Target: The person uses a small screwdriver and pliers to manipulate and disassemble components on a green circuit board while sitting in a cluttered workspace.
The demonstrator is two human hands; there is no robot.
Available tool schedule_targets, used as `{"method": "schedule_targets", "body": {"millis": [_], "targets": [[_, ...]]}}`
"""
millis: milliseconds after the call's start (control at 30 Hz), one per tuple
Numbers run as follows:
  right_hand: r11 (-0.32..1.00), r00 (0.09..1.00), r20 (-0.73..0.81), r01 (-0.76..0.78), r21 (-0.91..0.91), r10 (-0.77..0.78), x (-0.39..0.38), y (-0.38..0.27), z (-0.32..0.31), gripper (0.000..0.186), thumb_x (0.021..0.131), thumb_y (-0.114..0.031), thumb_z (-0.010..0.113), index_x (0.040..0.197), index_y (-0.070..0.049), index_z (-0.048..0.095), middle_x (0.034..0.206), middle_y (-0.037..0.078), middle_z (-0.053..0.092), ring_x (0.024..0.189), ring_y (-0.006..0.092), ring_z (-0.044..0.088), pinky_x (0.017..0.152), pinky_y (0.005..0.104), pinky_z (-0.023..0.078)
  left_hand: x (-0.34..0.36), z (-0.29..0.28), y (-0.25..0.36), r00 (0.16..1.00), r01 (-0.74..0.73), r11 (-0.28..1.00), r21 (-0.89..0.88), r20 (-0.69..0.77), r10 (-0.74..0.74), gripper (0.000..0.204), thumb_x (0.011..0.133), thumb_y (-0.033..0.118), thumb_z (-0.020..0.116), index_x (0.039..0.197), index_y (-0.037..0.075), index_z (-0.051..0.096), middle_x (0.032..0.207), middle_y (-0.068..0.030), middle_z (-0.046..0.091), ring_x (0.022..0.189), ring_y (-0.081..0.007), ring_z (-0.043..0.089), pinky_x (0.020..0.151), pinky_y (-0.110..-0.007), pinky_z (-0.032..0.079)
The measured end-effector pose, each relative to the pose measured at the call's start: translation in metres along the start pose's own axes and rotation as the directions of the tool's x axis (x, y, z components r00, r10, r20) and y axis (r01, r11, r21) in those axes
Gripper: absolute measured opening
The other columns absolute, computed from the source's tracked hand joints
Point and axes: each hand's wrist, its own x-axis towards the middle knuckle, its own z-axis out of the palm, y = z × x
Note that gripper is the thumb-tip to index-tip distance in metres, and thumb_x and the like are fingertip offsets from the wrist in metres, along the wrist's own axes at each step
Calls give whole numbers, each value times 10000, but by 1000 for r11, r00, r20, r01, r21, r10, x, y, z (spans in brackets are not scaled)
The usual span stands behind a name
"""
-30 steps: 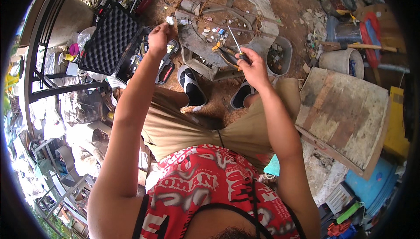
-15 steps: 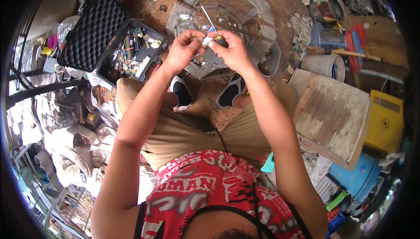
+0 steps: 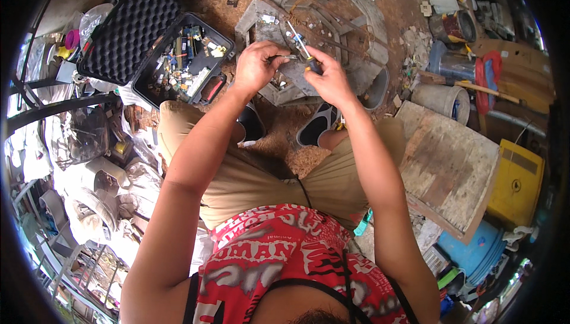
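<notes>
My right hand (image 3: pixel 331 82) is closed round the black-and-yellow handle of a screwdriver (image 3: pixel 314 65), whose metal shaft slants up and to the left, away from me. Beside it, my left hand (image 3: pixel 256 70) pinches a small thin piece (image 3: pixel 289 57) that looks pale or metallic; its kind is too small to make out. The two hands are a little apart, above a grey eight-sided frame (image 3: pixel 249 21) on the ground with small scraps scattered in it. To the left lies an open black case (image 3: pixel 142 89) holding many small electronic parts (image 3: pixel 183 57), its foam-lined lid (image 3: pixel 133 30) folded back.
My shoes (image 3: pixel 314 129) rest on brown ground just short of the frame. At the right are a worn wooden board (image 3: pixel 448 161), a yellow panel (image 3: pixel 515 181), a blue tub (image 3: pixel 475 250) and a bucket (image 3: pixel 439 99). Bags and scrap (image 3: pixel 98 205) crowd the left.
My hands have moved apart. The right hand with the screwdriver has shifted right and slightly lower; the white piece between the fingers is less visible now. The view has shifted slightly.
</notes>
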Motion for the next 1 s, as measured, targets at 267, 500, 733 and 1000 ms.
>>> {"method": "schedule_targets", "body": {"millis": [267,500,733,1000], "targets": [[931,992,-58,83,-355,-110,-30,-77,-61,390,749,-41,648,1138,-56,620,980,134,640,922,311,641,829,376,509,-6,11,-10,999,20,974,225,-42,-11,170,701,185,804,841,133,724,875,-39,680,857,-263,602,790,-364,448],[838,925,-14,338,-428,-380,-27,-99,-67,308,749,-64,730,1041,-53,635,978,114,691,930,273,675,833,345,522,-10,16,-17,994,105,954,281,-27,-101,155,737,249,776,882,206,742,956,3,671,947,-246,578,819,-381,419],[935,907,-238,320,-151,-348,-20,-98,-54,303,755,-93,772,1015,-70,616,918,70,714,911,206,698,804,315,533,-10,16,-17,995,95,962,256,-3,-97,159,749,244,769,903,213,744,960,-2,667,938,-252,575,832,-382,417],[825,870,-56,441,-353,-489,-5,-101,-50,286,791,-235,775,942,-77,589,787,86,673,726,269,680,633,365,525,-9,13,-15,999,32,965,262,-14,-29,162,739,183,771,896,162,735,920,-37,667,878,-267,586,809,-380,437]]}}
